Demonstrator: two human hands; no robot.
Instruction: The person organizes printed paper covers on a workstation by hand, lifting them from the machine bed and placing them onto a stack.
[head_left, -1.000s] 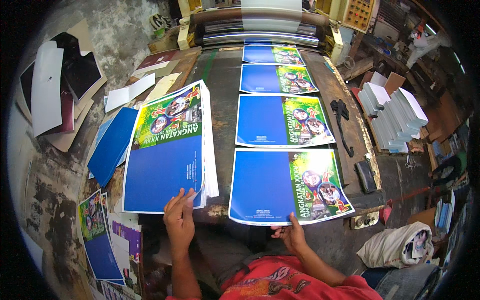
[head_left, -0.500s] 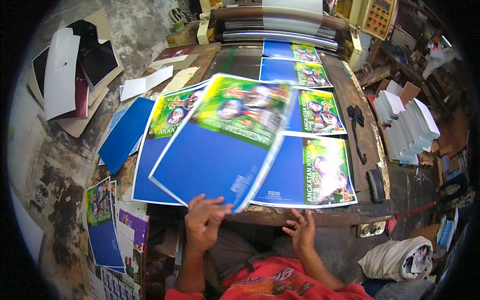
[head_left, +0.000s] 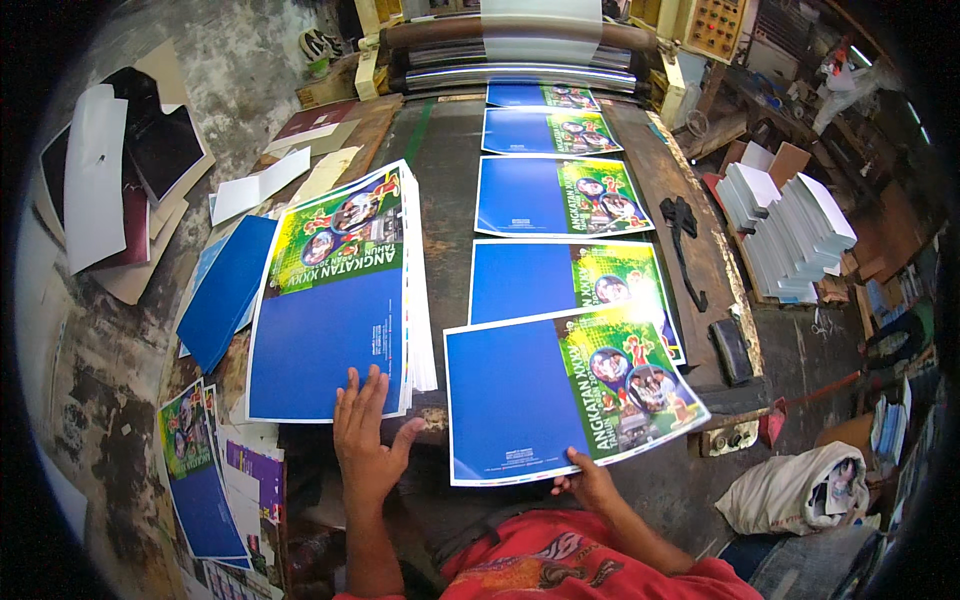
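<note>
Nearest the camera, the person's right hand (head_left: 590,484) pinches the near edge of a glossy printed sheet, blue on its left half and green with cartoon figures on its right (head_left: 560,395). The fingers are curled shut on the paper, and the sheet lies tilted at the near end of the dark, worn desk (head_left: 445,190), its far edge overlapping the next sheet in line. The left hand (head_left: 368,435) lies flat and open, fingers spread and holding nothing, its fingertips pressing on the near edge of a thick stack of the same blue-and-green printed sheets (head_left: 335,300). That stack sits at the left side of the desk, turned so its green end points away from the person.

On the floor below the left hand lie loose printed sheets, blue, green and purple (head_left: 200,470). To the right, near the desk's corner, rests a crumpled white sack (head_left: 790,490).

Beyond the held sheet a row of four more blue-and-green sheets (head_left: 555,195) runs up the desk, one behind another. A black tool (head_left: 685,235) lies along the right edge of the desk, and just beyond that edge stand piles of white paper (head_left: 790,235). At the far end the row meets the rollers of a printing machine (head_left: 520,50).
</note>
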